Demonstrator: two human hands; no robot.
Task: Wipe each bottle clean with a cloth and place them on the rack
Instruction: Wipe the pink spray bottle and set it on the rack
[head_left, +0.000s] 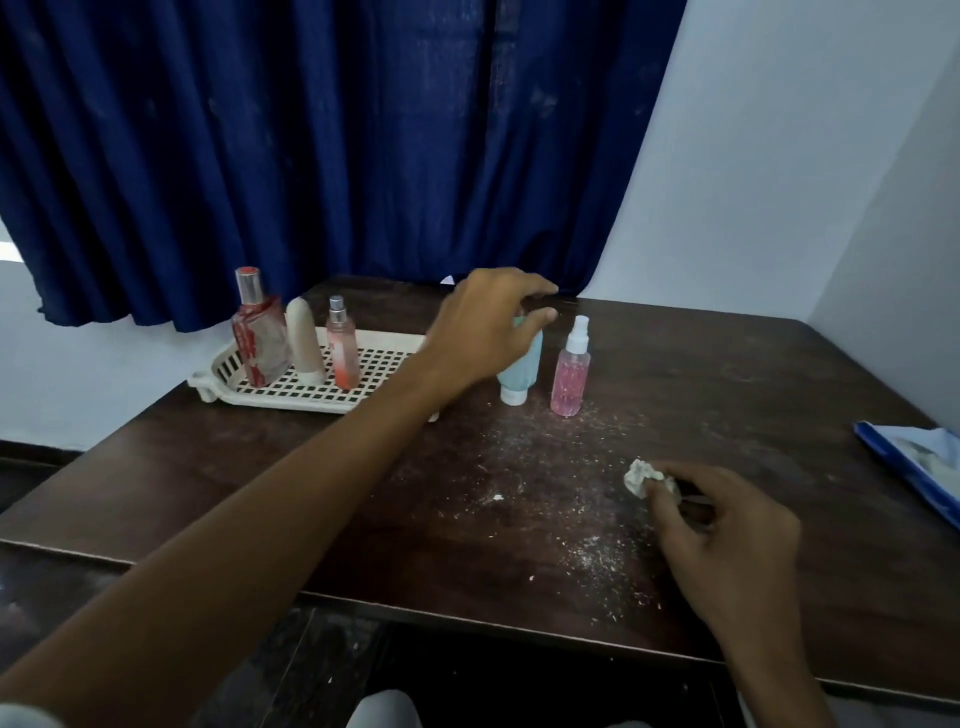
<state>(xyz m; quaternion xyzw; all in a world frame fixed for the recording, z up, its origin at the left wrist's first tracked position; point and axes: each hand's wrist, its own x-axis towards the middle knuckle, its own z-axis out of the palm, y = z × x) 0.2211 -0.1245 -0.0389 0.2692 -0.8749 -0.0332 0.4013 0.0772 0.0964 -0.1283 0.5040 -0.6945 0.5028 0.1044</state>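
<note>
A cream lattice rack (322, 397) lies at the table's far left. In it stand a red square bottle (258, 338), a beige tube (305, 340) and a small pink spray bottle (343, 345). To its right, on the table, a light-blue tube (521, 371) stands on its white cap beside a pink spray bottle (570, 369). My left hand (485, 325) hovers over the blue tube's top with fingers spread and partly hides it; I cannot tell whether they touch. My right hand (727, 535) pinches a crumpled white cloth (644, 475) on the table near the front right.
White crumbs and dust speckle the dark wooden table (395, 478) between the bottles and its front edge. A blue plastic packet (919, 462) lies at the right edge. A dark blue curtain (311, 156) hangs behind the table, with pale walls on both sides.
</note>
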